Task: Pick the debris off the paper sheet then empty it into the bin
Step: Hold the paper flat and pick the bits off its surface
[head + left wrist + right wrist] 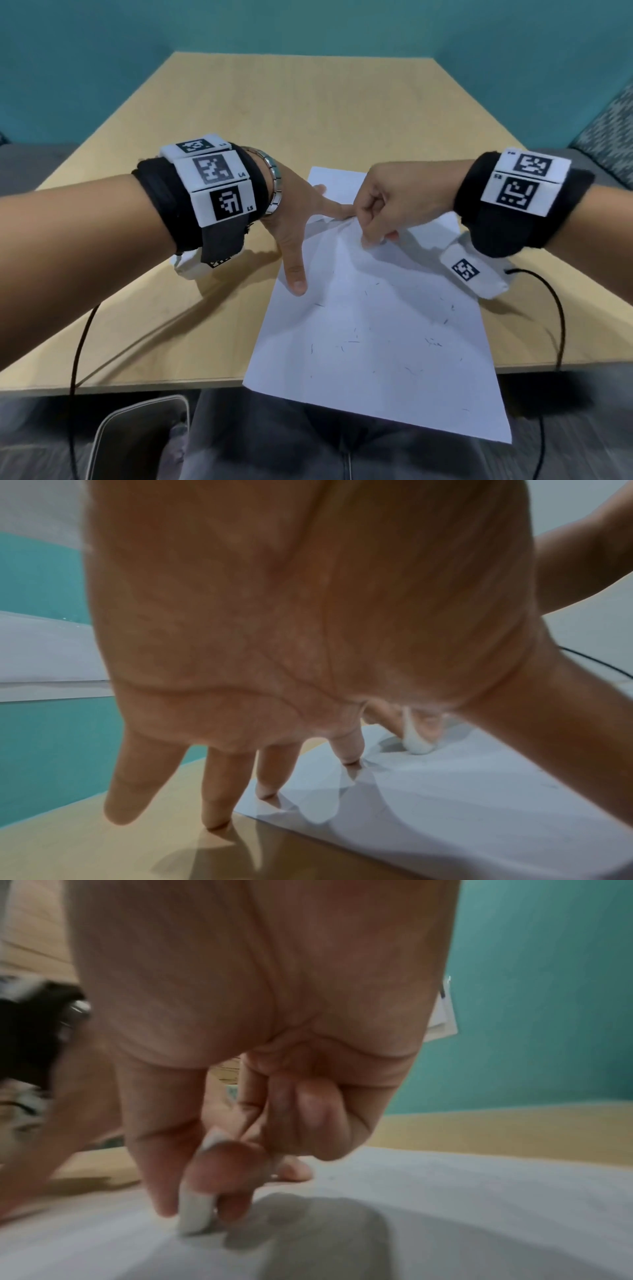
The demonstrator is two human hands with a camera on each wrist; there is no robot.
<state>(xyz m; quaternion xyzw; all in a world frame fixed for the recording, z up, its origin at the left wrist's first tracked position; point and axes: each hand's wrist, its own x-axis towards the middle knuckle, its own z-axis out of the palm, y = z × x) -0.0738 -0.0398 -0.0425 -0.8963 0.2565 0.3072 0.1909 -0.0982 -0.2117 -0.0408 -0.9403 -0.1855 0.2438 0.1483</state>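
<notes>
A white paper sheet [376,359] lies on the wooden table [308,113], its near end hanging over the front edge. Thin dark bits of debris [352,341] are scattered over its middle and lower part. My left hand [294,226] is spread flat, with straight fingers [346,750] and thumb pressing the sheet's far left part. My right hand [375,219] is curled and pinches a small white eraser-like piece [195,1214] between thumb and fingers, its tip touching the paper, which is wrinkled there. The same white piece [416,741] shows in the left wrist view.
A pale-rimmed, bin-like container [144,425] sits below the table's front edge at the lower left. Black cables [558,325] run from both wrists over the table edge. Teal walls surround the table. The person's legs are under the overhanging paper.
</notes>
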